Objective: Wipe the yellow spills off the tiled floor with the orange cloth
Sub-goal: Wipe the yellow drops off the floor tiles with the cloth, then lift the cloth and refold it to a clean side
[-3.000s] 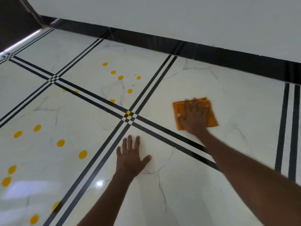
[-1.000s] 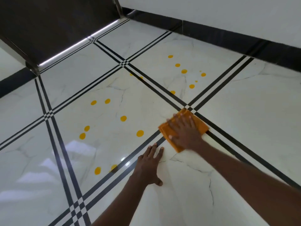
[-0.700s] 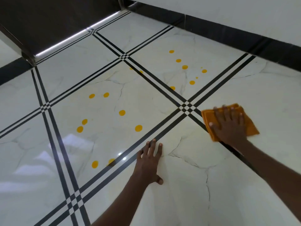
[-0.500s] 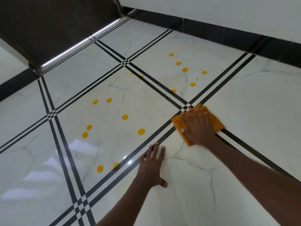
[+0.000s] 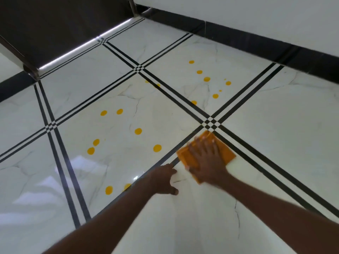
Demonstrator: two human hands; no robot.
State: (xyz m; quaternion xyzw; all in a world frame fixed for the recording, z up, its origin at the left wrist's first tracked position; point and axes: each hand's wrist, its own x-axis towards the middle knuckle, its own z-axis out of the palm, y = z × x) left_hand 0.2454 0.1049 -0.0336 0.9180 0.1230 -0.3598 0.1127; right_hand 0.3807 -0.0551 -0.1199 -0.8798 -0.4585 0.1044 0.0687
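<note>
Right hand [image 5: 208, 158], flat on the cloth [image 5: 226, 153], sweeps back left toward the untouched spills [image 5: 157, 148]; left hand [image 5: 163, 178] braces, open, on the floor [image 5: 275, 134].

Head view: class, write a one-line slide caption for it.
Right hand presses the orange cloth flat on the tiled floor beside the left hand, yellow spills unwiped.

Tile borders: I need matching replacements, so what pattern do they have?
Paired black stripes on white marble tiled floor, forming small checkered crossings; head view.
</note>
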